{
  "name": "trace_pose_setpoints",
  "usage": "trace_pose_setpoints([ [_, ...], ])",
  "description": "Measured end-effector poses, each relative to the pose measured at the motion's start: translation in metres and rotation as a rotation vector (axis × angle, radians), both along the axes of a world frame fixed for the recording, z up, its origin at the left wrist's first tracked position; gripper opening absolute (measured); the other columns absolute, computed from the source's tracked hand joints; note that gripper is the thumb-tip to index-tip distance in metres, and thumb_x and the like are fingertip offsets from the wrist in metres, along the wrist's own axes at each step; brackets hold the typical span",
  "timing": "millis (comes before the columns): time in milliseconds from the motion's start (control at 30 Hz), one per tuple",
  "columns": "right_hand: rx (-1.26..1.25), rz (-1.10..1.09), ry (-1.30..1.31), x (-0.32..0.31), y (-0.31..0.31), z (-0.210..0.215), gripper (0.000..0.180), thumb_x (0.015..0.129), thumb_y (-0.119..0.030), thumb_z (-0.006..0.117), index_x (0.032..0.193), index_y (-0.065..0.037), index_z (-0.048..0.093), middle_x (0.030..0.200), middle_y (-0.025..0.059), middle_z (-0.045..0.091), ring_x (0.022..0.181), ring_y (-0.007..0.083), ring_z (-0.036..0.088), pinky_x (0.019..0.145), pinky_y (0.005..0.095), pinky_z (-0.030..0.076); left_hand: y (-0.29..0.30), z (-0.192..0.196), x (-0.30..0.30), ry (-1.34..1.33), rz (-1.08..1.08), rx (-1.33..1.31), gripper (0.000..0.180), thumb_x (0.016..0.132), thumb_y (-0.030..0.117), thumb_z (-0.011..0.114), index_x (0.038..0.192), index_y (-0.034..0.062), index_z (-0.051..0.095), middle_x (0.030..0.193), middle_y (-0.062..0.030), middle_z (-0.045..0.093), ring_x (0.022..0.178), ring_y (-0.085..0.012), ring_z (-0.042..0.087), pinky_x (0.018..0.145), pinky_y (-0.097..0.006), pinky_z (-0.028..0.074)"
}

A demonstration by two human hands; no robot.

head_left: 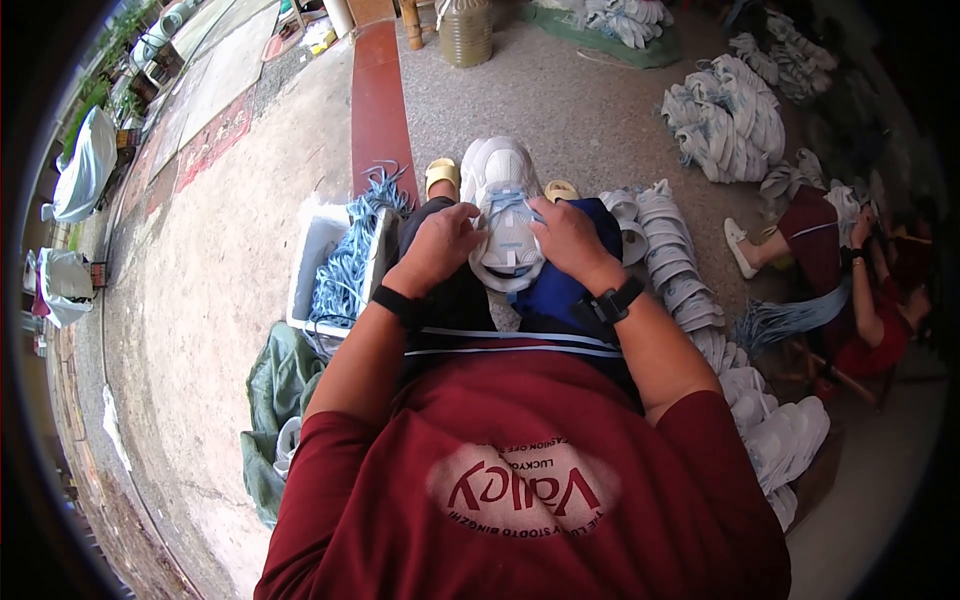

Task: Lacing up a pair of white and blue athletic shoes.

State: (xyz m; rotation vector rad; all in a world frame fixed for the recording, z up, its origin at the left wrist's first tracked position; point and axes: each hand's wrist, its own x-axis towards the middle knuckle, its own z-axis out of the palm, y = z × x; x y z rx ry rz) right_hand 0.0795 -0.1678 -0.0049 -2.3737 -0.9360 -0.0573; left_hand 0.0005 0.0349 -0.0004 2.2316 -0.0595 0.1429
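A long row of nested white shoe uppers lines the person's right side, across from an open-topped white rectangular box (heaped with light-blue laces). Between the person's knees is a rounded white shoe upper, toe pointing away. The left hand and right hand flank it, fingers bent beside its thin light-blue lacing; whether either grips a lace, one cannot tell.

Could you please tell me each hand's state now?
Left hand: curled at the white shoe; grip unclear.
Right hand: at the blue laces; grip unclear.
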Motion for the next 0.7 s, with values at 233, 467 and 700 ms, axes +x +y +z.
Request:
trace_pose_setpoints([
  [233, -0.218, 0.042, -0.368, 0.019, -0.016, 0.014, 0.004, 0.075, -0.008, 0.051, 0.073, -0.006, 0.054, 0.061, 0.0146, 0.058, 0.064, 0.0335, 0.06, 0.057, 0.0428, 0.048, 0.011, 0.009, 0.011, -0.298, 0.228, 0.348, 0.006, 0.076, 0.012, 0.059, 0.073, 0.0063, 0.057, 0.071, -0.012, 0.06, 0.067, -0.0328, 0.06, 0.058, -0.04, 0.048],
  [467, -0.211, 0.187, -0.467, 0.021, -0.037, 0.021, 0.006, 0.074, -0.005, 0.051, 0.078, -0.008, 0.056, 0.062, 0.0143, 0.055, 0.06, 0.0313, 0.059, 0.053, 0.039, 0.049, 0.021, -0.002, -0.006, -0.201, 0.126, 0.401, 0.013, 0.078, 0.015, 0.062, 0.089, 0.0068, 0.06, 0.074, -0.0103, 0.061, 0.064, -0.0244, 0.06, 0.058, -0.032, 0.047],
  [700, -0.208, 0.158, -0.456, 0.002, -0.043, 0.017, 0.006, 0.075, -0.006, 0.052, 0.079, -0.008, 0.056, 0.063, 0.0142, 0.054, 0.059, 0.032, 0.058, 0.051, 0.0386, 0.048, 0.013, -0.014, 0.002, 0.146, 0.028, -0.454, 0.025, 0.075, 0.016, 0.068, 0.096, 0.0024, 0.061, 0.076, -0.0125, 0.063, 0.066, -0.0203, 0.062, 0.063, -0.029, 0.048],
])
